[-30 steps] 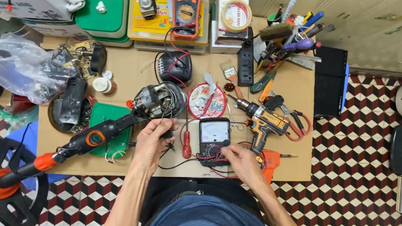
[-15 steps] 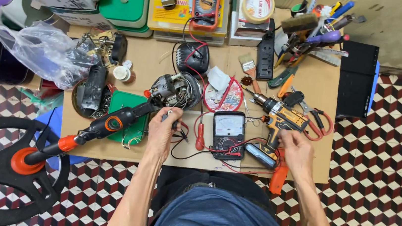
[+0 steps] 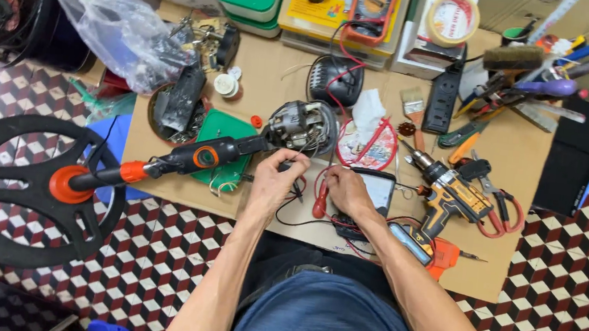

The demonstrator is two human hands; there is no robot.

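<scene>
Head camera: left hand pinches a black probe just below the electric motor, while right hand grips a red probe beside the multimeter.

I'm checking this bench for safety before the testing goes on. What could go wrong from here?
The red and black test leads loop loosely around both hands; a tug could drag the small grey analog meter off its spot. The left hand holds a black probe close to the exposed grey motor, where it might slip. The orange cordless drill lies near the right hand, easy to knock.
</scene>
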